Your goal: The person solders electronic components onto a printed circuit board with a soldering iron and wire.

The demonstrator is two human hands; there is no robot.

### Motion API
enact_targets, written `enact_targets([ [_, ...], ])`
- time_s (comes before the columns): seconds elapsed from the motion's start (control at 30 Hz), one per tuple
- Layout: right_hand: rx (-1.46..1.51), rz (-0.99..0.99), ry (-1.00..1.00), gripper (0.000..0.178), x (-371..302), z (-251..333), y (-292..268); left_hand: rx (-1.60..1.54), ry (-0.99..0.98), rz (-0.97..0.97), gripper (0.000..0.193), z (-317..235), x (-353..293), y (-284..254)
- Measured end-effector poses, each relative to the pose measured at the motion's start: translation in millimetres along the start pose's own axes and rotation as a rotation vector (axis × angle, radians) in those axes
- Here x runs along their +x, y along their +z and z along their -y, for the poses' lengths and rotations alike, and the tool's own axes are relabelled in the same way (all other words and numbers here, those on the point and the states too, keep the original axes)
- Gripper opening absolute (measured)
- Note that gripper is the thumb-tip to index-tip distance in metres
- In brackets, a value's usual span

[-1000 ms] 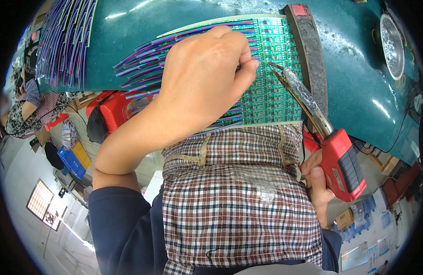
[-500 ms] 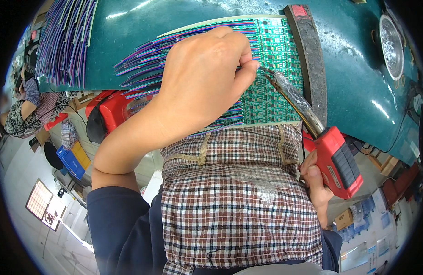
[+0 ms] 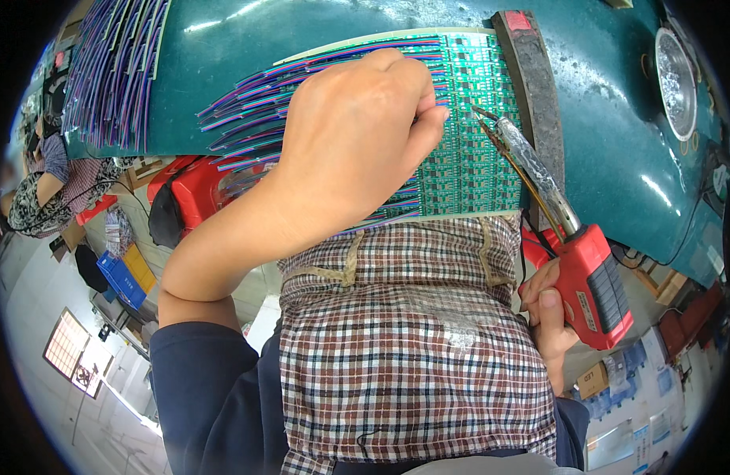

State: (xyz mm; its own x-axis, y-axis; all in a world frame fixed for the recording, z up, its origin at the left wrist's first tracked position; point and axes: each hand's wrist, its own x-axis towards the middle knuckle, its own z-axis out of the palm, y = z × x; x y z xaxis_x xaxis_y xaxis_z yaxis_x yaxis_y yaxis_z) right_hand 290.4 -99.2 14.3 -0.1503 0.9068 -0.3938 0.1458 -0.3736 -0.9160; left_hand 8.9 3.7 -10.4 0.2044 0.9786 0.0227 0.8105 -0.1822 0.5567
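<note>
My left hand (image 3: pixel 361 134) is closed in a pinch over a panel of green circuit boards (image 3: pixel 468 166). A bit of coloured wire shows at its fingertips, and the palm hides the rest of it. Rows of thin blue, red and purple wires (image 3: pixel 250 107) run leftward from the panel, partly under that hand. My right hand (image 3: pixel 548 309) is wrapped round the handle of a red soldering gun (image 3: pixel 594 289). The gun's metal barrel slants up and left, and its dark tip is over the boards, a short way right of my left fingertips.
A dark bar (image 3: pixel 532 103) stands along the panel's right edge on the green table (image 3: pixel 610 142). Far right is a round metal dish (image 3: pixel 676 83). More wired boards (image 3: pixel 115 75) lie at the far left. A checked apron (image 3: pixel 412 340) covers my lap. Another person (image 3: pixel 48 186) sits at left.
The soldering gun has moved right and slightly down, with its tip drawn away from my left fingertips. My left hand has barely shifted.
</note>
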Motion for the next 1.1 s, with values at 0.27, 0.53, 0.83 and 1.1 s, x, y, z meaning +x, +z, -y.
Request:
enact_targets([
  [0.27, 0.003, 0.021, -0.036, 0.018, 2.8, -0.4, -0.7, 0.032, 0.004, -0.020, 0.021, -1.3, -2.2, 0.4],
  [0.53, 0.064, 0.000, -0.059, 0.018, 2.6, -1.6, -0.5, 0.328, 0.159, -0.345, 0.011, 37.4, 35.2, -27.6],
  [0.83, 0.033, -0.017, -0.048, 0.017, 1.2, -5.6, -0.5, 0.190, -0.113, -0.101, 0.012, 41.1, 47.5, -47.1],
  [1.1, 0.020, -0.010, -0.039, 0.018, 2.1, -2.9, -0.9, -0.108, -0.370, -0.131, 0.012, -7.8, 46.8, -62.8],
])
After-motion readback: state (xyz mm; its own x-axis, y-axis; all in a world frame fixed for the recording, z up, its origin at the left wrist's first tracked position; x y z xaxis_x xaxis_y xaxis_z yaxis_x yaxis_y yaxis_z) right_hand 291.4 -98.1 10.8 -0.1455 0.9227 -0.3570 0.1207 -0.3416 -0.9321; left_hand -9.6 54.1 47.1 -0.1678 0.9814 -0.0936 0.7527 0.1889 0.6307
